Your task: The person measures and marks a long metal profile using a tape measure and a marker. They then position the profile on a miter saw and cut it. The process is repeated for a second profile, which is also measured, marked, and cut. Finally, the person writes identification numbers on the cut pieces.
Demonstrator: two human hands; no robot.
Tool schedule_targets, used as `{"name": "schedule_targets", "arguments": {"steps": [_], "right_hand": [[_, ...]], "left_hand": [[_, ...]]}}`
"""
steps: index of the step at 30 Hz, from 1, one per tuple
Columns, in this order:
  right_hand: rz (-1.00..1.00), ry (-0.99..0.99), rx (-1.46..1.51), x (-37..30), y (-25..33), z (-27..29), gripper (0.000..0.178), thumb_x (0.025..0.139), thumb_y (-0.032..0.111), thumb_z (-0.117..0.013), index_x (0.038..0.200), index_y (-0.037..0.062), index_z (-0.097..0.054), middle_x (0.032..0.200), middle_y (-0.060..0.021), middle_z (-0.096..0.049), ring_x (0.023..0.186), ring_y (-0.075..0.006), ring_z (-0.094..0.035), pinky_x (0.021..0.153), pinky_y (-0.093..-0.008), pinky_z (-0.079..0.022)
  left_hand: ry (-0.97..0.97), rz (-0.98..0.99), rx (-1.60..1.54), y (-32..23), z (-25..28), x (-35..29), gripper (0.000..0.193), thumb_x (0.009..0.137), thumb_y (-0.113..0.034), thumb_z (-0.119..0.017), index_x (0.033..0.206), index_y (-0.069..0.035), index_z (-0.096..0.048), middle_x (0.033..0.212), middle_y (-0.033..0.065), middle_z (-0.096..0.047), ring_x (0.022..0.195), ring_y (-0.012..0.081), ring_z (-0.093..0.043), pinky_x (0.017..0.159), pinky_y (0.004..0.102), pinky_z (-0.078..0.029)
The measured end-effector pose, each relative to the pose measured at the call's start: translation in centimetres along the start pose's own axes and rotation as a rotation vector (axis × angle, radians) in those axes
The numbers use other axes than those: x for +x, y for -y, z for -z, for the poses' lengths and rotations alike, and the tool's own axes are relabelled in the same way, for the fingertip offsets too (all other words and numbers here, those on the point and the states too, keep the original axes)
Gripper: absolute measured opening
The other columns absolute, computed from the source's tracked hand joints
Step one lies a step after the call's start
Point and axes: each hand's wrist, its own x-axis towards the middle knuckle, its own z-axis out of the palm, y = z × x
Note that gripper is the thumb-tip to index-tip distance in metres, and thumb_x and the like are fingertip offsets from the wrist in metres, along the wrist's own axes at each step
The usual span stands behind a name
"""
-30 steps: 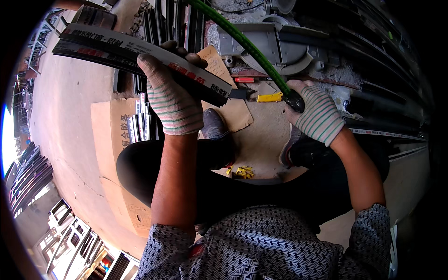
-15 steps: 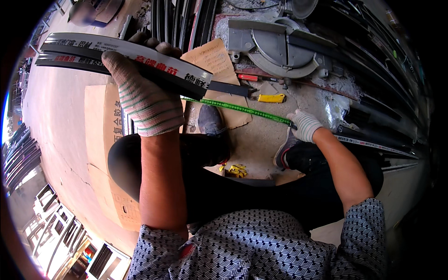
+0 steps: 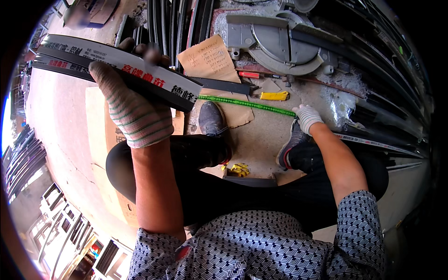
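L grip (image 3: 133, 112) clamps black profile (image 3: 116, 70) | R grip (image 3: 306, 116) pinches green tape (image 3: 242, 103) (saw (image 3: 280, 42) behind)

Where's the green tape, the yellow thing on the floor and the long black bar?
green tape (image 3: 242, 103), head view, middle of its stretched length
yellow thing (image 3: 274, 96), head view, its body
long black bar (image 3: 112, 63), head view, its printed side

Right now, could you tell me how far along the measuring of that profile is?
Done: the left hand has the black profile lifted. In hand: the right hand stretches the green tape along the floor from its end. Left: the mitre saw sits unused behind, and no cut shows yet.
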Motion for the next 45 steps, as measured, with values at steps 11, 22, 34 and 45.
{"name": "schedule_targets", "arguments": {"steps": [11,22,34,45], "right_hand": [[-0.031,-0.353,0.26,1.0,1.9,2.7,0.024,0.091,0.021,-0.071,0.112,0.008,-0.068,0.108,-0.0188,-0.071,0.103,-0.0385,-0.069,0.091,-0.0462,-0.057],[0.491,-0.4,1.866,-8.9,10.6,21.7,0.05,0.103,0.054,-0.062,0.106,0.0049,-0.072,0.08,-0.0015,-0.07,0.067,-0.0093,-0.063,0.065,-0.0227,-0.053],[0.404,-0.359,1.98,-15.8,10.6,24.8,0.033,0.102,0.036,-0.07,0.093,0.0049,-0.07,0.071,-0.0018,-0.064,0.054,-0.01,-0.059,0.051,-0.024,-0.046],[0.454,-0.894,1.935,-17.0,7.0,27.3,0.032,0.104,0.034,-0.065,0.097,0.0027,-0.068,0.067,-0.0025,-0.06,0.056,-0.0114,-0.055,0.058,-0.027,-0.047]], "left_hand": [[0.264,0.274,-0.083,1.2,-2.9,-1.2,0.07,0.1,-0.071,-0.052,0.125,-0.006,-0.058,0.107,0.0079,-0.056,0.083,0.0174,-0.058,0.08,0.0344,-0.051],[0.575,0.583,-0.077,1.9,-5.5,-5.6,0.087,0.097,-0.081,-0.039,0.111,0.002,-0.062,0.087,0.0113,-0.061,0.059,0.0171,-0.06,0.055,0.0322,-0.052],[0.743,0.666,-0.093,1.0,-6.7,-8.5,0.09,0.097,-0.078,-0.046,0.125,0.008,-0.055,0.084,0.0161,-0.065,0.054,0.0197,-0.064,0.051,0.0295,-0.055],[0.771,0.721,-0.125,1.1,-6.2,-8.0,0.089,0.095,-0.081,-0.045,0.106,0.007,-0.062,0.083,0.0144,-0.062,0.055,0.0195,-0.063,0.05,0.0284,-0.053]]}}
